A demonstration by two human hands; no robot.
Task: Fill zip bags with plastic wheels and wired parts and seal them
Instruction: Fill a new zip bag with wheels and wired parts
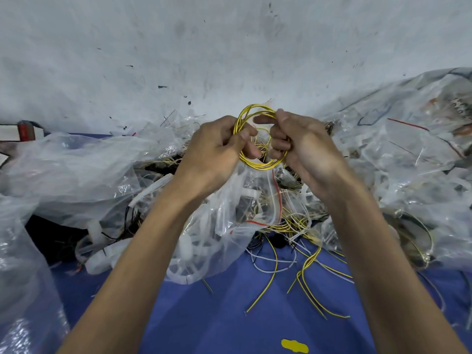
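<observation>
Holds a coil of yellow wire [255,165] up at centre, a little toward 12 o'clock, above the heap. Grips its 9 o'clock side with the left hand [219,146], fingers and thumb curled round the strands. Clamps its 3 o'clock side with the right hand [304,144], fingers wrapped round the bundle and thumb laid over the top arc. Keeps the loop nearly upright, open face toward the camera, long axis running from 12 to 6 o'clock, with loose strand ends tangled inside the ring.

Just below the coil, toward 6 o'clock: a clear zip bag [229,213] with a red seal strip, a white plastic wheel [184,267] showing through its wall. At 9 o'clock, a large crumpled plastic sack [76,169], contents hard to tell. At 3 o'clock, a pile of clear bags [408,149] stuffed with wired parts. Toward 5 o'clock, loose yellow and white wires [301,272] spread on the blue table [229,315]. At 6 o'clock, close to the edge, a yellow sticker [294,345].
</observation>
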